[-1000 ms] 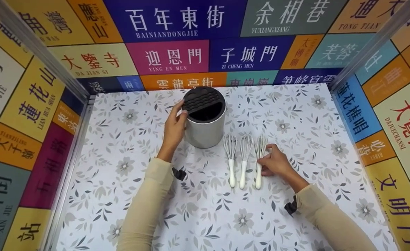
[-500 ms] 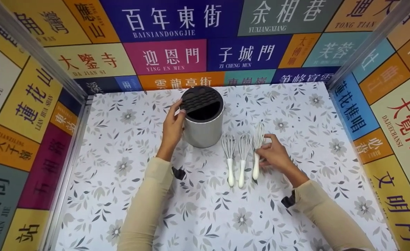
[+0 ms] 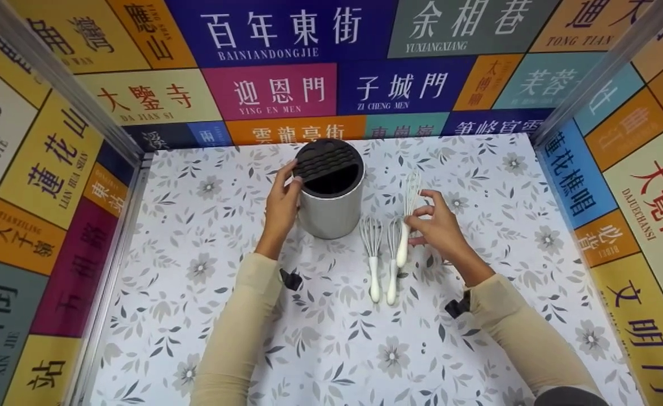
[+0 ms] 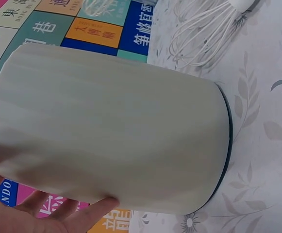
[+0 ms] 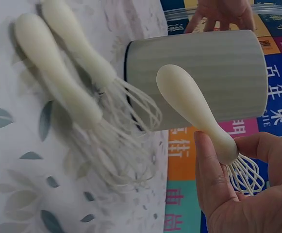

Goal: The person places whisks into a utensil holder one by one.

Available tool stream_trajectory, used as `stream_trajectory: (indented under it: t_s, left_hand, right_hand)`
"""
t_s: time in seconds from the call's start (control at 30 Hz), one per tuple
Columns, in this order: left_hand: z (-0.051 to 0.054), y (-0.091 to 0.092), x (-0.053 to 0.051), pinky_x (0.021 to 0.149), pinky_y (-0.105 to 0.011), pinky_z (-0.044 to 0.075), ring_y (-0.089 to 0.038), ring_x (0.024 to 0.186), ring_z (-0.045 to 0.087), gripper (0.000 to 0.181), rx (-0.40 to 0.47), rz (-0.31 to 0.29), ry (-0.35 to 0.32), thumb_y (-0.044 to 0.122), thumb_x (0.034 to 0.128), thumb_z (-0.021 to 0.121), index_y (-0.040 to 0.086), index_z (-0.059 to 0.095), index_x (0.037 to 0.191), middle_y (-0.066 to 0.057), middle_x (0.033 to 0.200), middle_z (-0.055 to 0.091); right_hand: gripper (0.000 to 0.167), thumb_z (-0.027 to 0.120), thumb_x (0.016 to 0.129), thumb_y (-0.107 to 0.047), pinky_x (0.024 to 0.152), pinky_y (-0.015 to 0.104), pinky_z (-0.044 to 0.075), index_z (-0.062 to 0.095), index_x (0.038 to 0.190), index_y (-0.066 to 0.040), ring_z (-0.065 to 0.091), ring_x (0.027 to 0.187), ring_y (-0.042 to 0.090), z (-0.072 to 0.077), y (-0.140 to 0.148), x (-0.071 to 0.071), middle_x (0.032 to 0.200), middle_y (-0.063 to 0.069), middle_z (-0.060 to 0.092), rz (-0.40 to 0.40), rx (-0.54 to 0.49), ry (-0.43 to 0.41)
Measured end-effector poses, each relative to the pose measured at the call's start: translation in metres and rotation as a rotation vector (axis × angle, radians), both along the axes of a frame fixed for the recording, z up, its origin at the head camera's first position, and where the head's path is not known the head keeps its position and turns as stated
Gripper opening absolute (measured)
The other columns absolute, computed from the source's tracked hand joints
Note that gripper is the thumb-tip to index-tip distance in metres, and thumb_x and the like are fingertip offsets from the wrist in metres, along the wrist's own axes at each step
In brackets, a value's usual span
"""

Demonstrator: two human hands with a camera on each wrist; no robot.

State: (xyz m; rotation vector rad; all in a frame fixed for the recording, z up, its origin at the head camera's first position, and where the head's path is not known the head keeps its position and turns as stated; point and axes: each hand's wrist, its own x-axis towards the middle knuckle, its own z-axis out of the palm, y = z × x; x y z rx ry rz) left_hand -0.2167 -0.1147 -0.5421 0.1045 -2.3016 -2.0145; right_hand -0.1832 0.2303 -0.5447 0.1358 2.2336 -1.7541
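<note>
A grey ribbed canister (image 3: 331,217) with a black slotted lid (image 3: 326,163) stands upright near the table's back. My left hand (image 3: 280,206) rests its fingers and thumb around the left side of the rim; in the left wrist view its fingers touch the canister wall (image 4: 107,131). My right hand (image 3: 441,225) pinches a white whisk (image 3: 404,242) where handle meets wires, raised off the table with the wires pointing away. In the right wrist view this handle (image 5: 189,97) hangs before the canister. Two more whisks (image 3: 374,276) (image 3: 392,282) lie side by side below.
The patterned tabletop (image 3: 393,355) has walls of coloured sign panels (image 3: 275,93) at the back and both sides. At the bottom right edge, a dark rounded thing (image 3: 569,396) shows.
The right hand has lifted the rightmost whisk and carried it away from me and left, partly over the middle whisk. My left hand has stayed at the canister.
</note>
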Motion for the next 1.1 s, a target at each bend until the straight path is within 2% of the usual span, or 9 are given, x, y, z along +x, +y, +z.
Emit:
stream_trajectory:
  t_s: [0.1,0.3,0.43,0.7,0.97,1.1]
  left_hand:
    - [0.001,0.001,-0.001,0.092,-0.052,0.054,-0.021,0.134,0.057,0.041,-0.010,0.005,-0.007,0.043,0.1048,0.050,0.046,0.051,0.146,0.003,0.154,0.048]
    - [0.000,0.001,-0.001,0.092,-0.046,0.053,-0.020,0.134,0.056,0.041,-0.022,-0.001,-0.025,0.045,0.1048,0.049,0.048,0.049,0.146,0.003,0.155,0.047]
    - [0.000,0.001,-0.002,0.091,-0.044,0.053,-0.021,0.135,0.056,0.041,-0.027,-0.004,-0.019,0.044,0.1050,0.049,0.047,0.049,0.146,0.003,0.155,0.047]
    - [-0.001,0.000,-0.003,0.090,-0.045,0.052,-0.021,0.130,0.058,0.041,-0.025,0.011,-0.007,0.043,0.1054,0.049,0.045,0.050,0.146,0.001,0.155,0.048]
    - [0.000,0.000,-0.004,0.097,-0.057,0.050,-0.024,0.134,0.055,0.042,-0.002,-0.001,-0.028,0.042,0.1064,0.049,0.043,0.048,0.149,0.001,0.158,0.045]
    - [-0.002,0.001,-0.005,0.096,-0.056,0.050,-0.023,0.132,0.055,0.044,0.013,-0.001,-0.041,0.039,0.1074,0.048,0.039,0.047,0.151,0.001,0.159,0.043]
  right_hand:
    - [0.079,0.071,0.095,-0.021,0.071,0.046,0.062,0.024,0.158,-0.019,0.070,0.090,0.027,0.009,-0.008,-0.006,0.120,0.017,0.056,0.007,-0.023,0.024]
    - [0.079,0.072,0.093,-0.015,0.071,0.046,0.062,0.026,0.157,-0.020,0.071,0.090,0.025,0.026,-0.025,-0.015,0.114,0.014,0.059,-0.009,-0.084,0.064]
    - [0.080,0.074,0.092,-0.017,0.070,0.046,0.062,0.027,0.157,-0.021,0.072,0.091,0.024,0.039,-0.037,-0.020,0.113,0.011,0.060,-0.008,-0.104,0.097]
    - [0.076,0.074,0.092,-0.013,0.070,0.047,0.062,0.031,0.154,-0.020,0.073,0.096,0.026,0.064,-0.062,-0.031,0.110,0.011,0.061,-0.001,-0.200,0.211]
    - [0.074,0.074,0.092,-0.012,0.069,0.049,0.062,0.033,0.153,-0.022,0.073,0.093,0.029,0.087,-0.084,-0.042,0.108,0.011,0.060,0.005,-0.279,0.289]
    - [0.075,0.074,0.092,-0.012,0.070,0.050,0.062,0.032,0.153,-0.023,0.073,0.094,0.029,0.096,-0.095,-0.047,0.108,0.010,0.059,0.004,-0.303,0.303]
